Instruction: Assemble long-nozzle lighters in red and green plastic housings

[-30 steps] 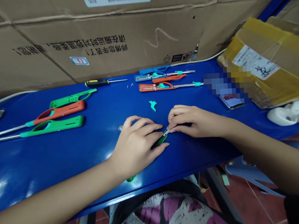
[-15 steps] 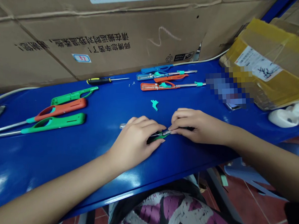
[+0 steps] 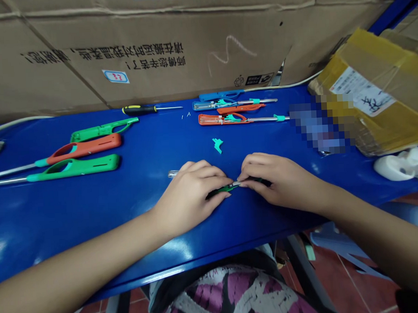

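Observation:
Close to the table's front edge, my left hand (image 3: 191, 188) is closed over a green long-necked lighter (image 3: 227, 189), its thumb and fingers along the sides. A metal end (image 3: 172, 174) sticks out past the far side of this hand. My right hand (image 3: 271, 176) pinches a small silvery part at the lighter's right end between thumb and fingertips. Both hands hide most of the lighter's inside. Beyond them lies a loose teal trigger piece (image 3: 217, 146). Farther back, an opened orange lighter (image 3: 224, 119) and an opened blue lighter (image 3: 216, 104) show their inner parts.
At left lie an orange lighter (image 3: 85, 148), a green lighter (image 3: 76, 167) and a green shell half (image 3: 104, 130). A screwdriver (image 3: 139, 109) and tiny screws (image 3: 187, 114) are behind. Cardboard (image 3: 84, 51) backs the blue table (image 3: 144, 192); a taped parcel (image 3: 370, 92) stands right.
Both hands stay in nearly the same place. My left fingers now cover more of the lighter's inner parts. The view has shifted slightly.

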Available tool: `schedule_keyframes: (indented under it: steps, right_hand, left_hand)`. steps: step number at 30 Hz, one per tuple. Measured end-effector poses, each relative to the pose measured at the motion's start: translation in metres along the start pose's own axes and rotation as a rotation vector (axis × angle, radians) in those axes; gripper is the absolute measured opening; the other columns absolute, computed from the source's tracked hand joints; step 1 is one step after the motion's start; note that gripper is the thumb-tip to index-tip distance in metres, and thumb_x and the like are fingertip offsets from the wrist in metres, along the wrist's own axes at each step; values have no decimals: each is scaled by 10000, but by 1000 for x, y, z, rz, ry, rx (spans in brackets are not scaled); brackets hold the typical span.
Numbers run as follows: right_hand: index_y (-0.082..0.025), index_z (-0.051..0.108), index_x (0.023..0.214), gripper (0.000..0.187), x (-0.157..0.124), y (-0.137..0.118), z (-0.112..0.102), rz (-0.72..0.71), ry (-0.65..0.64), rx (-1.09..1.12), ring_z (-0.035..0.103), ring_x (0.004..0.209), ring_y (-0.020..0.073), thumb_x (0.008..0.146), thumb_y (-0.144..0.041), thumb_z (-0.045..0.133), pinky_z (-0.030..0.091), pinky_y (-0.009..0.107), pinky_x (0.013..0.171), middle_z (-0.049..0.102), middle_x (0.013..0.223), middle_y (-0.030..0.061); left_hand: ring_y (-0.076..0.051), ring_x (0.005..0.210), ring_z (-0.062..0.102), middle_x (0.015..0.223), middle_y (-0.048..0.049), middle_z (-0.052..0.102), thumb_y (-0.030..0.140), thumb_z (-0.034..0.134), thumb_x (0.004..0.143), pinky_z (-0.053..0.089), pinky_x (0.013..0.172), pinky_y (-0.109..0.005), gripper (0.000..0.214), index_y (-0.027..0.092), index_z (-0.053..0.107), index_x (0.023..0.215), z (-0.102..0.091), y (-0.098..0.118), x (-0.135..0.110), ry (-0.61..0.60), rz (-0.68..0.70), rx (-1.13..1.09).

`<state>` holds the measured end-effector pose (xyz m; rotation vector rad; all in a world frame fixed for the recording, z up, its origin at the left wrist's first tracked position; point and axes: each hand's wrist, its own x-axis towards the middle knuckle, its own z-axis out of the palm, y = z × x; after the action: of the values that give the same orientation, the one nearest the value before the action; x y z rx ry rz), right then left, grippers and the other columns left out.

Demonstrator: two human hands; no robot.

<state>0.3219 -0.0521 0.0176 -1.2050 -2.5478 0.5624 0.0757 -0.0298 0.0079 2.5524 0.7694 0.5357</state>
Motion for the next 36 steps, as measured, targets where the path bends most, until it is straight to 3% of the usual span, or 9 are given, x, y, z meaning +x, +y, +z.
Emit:
schedule_keyframes:
  steps: [15,25,32,36]
  right_hand:
    - [-200,712,1007,198,1,2,-4,-38,-50,-35,611,944,195,1017,-225,516,479,340,845,664,1008,55]
    - [-193,693,926,238,-1,-12,-1,-21,-29,-310,592,860,211,1020,-213,475,452,346,764,684,956,73]
    - [-194,684,1027,198,-1,-7,4,41,15,-208,616,952,212,1031,-265,500,457,360,864,690,1023,60]
    - [-190,698,1034,225,5,-4,7,31,50,-230,627,981,218,1037,-262,484,446,364,858,700,1044,64]
  left_hand:
    - [-193,980,651,1074,6,768,262,704,939,435,848,-340,177,235,737,1111,0,-1,1,0,-6,-52]
    - [-203,991,631,1109,-13,756,288,564,1024,403,818,-362,219,272,761,1118,1,1,-2,-7,78,134]
    - [-260,1184,598,1321,-57,669,363,672,953,377,1005,-441,381,269,644,1321,-29,-6,-12,11,25,209]
    - [-287,1196,591,1321,-71,657,412,666,940,428,978,-446,403,276,647,1319,-47,-25,-32,36,-75,248]
